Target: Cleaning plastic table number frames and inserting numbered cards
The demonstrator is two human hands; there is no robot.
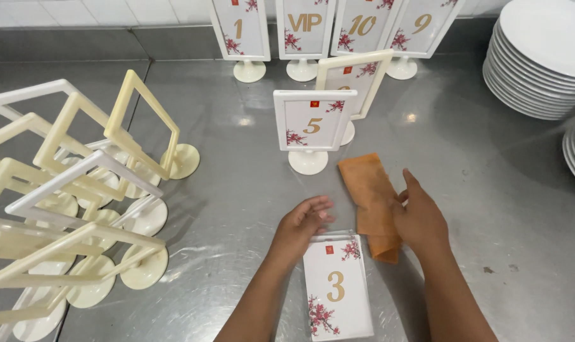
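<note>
Near the 6 o'clock edge of the steel worktop [237, 158] lies a flat white card [338, 288] with a flower print. The left hand [300, 225] rests its loosely curled fingers on the card's top edge, not clenched. The right hand [419, 218] lies flat and open on a folded orange cloth [366, 190], just beside the card at 1 o'clock. A framed card stand [312, 126] sits upright at 12 o'clock. Empty cream frames [78, 202] cluster at 9 o'clock. Stacked white plates [540, 57] occupy 2 o'clock.
</note>
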